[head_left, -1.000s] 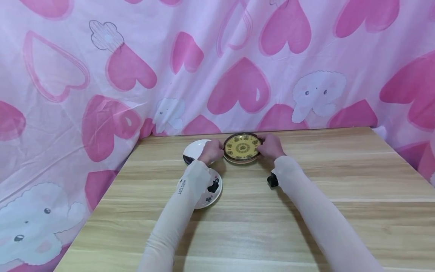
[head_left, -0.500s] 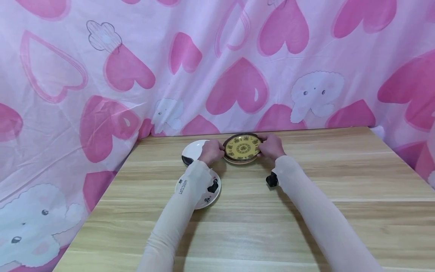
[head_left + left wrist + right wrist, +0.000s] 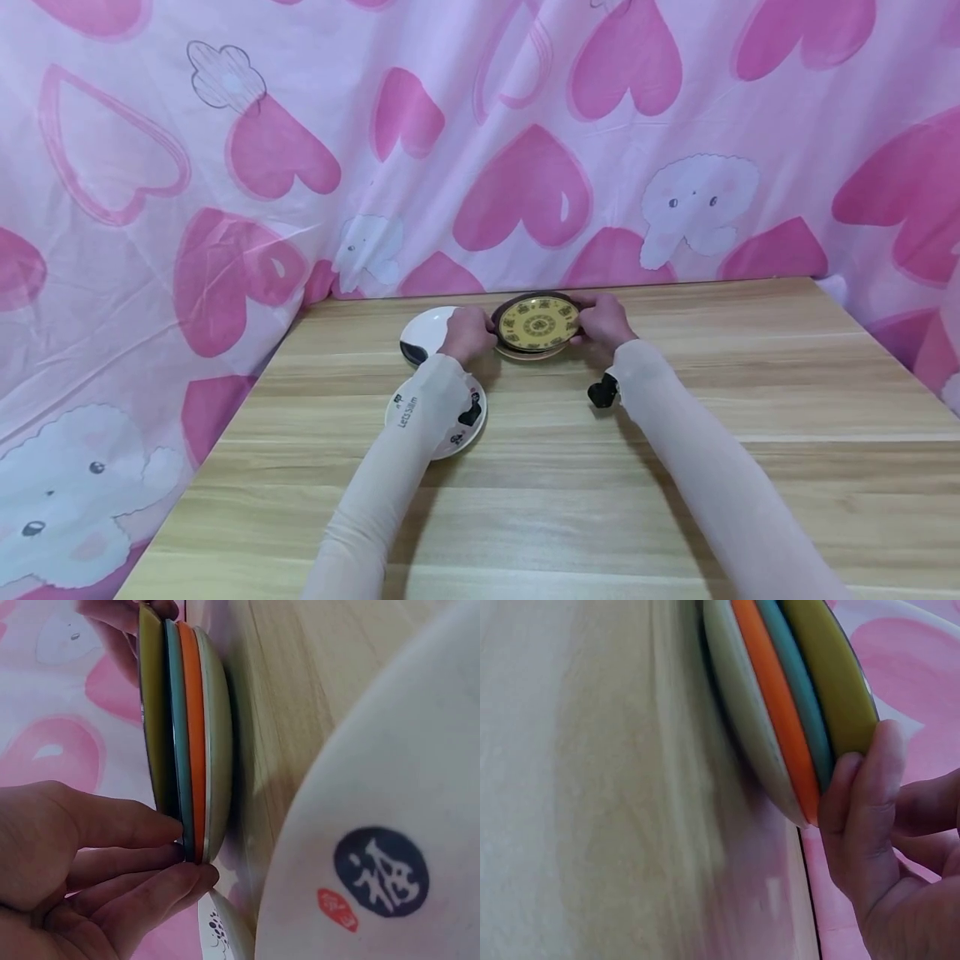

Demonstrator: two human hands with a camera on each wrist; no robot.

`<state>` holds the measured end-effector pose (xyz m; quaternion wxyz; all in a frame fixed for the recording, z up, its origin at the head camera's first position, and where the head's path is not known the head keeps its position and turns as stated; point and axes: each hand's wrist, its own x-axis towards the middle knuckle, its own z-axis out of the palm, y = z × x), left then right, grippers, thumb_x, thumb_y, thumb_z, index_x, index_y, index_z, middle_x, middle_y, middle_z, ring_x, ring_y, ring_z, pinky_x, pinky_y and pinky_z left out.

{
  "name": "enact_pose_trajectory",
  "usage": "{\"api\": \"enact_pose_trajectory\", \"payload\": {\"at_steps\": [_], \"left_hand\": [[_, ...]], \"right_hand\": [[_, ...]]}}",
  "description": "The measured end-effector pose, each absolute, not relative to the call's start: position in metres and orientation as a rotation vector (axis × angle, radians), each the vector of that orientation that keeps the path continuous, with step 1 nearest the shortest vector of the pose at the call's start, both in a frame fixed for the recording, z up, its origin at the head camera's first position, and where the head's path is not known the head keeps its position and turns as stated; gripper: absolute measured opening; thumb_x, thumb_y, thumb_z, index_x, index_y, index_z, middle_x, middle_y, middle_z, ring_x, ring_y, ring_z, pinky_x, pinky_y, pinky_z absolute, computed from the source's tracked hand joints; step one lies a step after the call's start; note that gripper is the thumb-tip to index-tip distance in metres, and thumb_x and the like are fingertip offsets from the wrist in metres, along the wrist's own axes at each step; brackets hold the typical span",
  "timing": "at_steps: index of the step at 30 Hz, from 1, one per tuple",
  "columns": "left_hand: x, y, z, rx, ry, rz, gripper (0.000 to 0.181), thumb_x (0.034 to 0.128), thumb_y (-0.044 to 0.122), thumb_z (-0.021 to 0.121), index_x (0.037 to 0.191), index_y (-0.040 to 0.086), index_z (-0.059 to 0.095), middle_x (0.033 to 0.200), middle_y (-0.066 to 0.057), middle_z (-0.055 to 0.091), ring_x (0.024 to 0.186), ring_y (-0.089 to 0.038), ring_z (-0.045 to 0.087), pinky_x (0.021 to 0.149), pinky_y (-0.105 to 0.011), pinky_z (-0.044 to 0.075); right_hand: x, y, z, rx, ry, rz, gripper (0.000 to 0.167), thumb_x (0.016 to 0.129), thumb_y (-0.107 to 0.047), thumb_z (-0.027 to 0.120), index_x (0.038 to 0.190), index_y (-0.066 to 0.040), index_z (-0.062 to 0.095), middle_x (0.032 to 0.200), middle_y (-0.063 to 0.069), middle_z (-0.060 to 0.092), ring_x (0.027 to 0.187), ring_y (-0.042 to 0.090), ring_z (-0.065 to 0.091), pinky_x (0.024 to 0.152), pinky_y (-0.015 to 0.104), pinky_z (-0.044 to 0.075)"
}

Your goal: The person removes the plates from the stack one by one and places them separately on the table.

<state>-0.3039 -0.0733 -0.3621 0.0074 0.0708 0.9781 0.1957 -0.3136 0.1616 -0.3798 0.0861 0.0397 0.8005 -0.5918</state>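
A stack of plates stands at the table's back edge. On top is a yellow plate [image 3: 538, 323] with dark printed motifs. The wrist views show a teal plate [image 3: 178, 735], an orange plate [image 3: 193, 727] and a cream plate [image 3: 217, 742] below it. My right hand [image 3: 606, 322] pinches the yellow plate's rim at the right, fingertips on both faces. That plate sits slightly apart from the teal one. At the left, my left hand [image 3: 468, 335] grips the edge of the lower plates, thumb by the teal rim and fingers at the cream plate's edge.
Left of the stack lies a white dish [image 3: 427, 330] with a black patch. Nearer, partly under the left sleeve, is a white plate [image 3: 467, 421] with dark cartoon prints. A pink heart-patterned curtain [image 3: 525, 192] hangs behind the wooden table [image 3: 570, 500].
The yellow plate has shifted slightly right over the stack, and my right hand has moved a little right with it. My left hand stays at the stack's left edge.
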Motion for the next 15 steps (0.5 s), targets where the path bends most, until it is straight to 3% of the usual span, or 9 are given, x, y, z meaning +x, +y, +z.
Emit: {"api": "enact_pose_trajectory", "payload": {"at_steps": [15], "left_hand": [[-0.304,-0.075,-0.362,0.168,2.995,0.716,0.019,0.0864,0.013,0.074,0.105,0.009,0.079,0.108,-0.013,0.077,0.112,-0.033,0.065,0.108,-0.044,0.051]], "right_hand": [[-0.31,0.175,-0.375,0.053,2.352,-1.74,0.062,0.094,0.009,0.046,0.153,-0.01,0.041,0.139,0.027,0.053,0.068,0.012,0.061,0.056,0.02,0.058]]}}
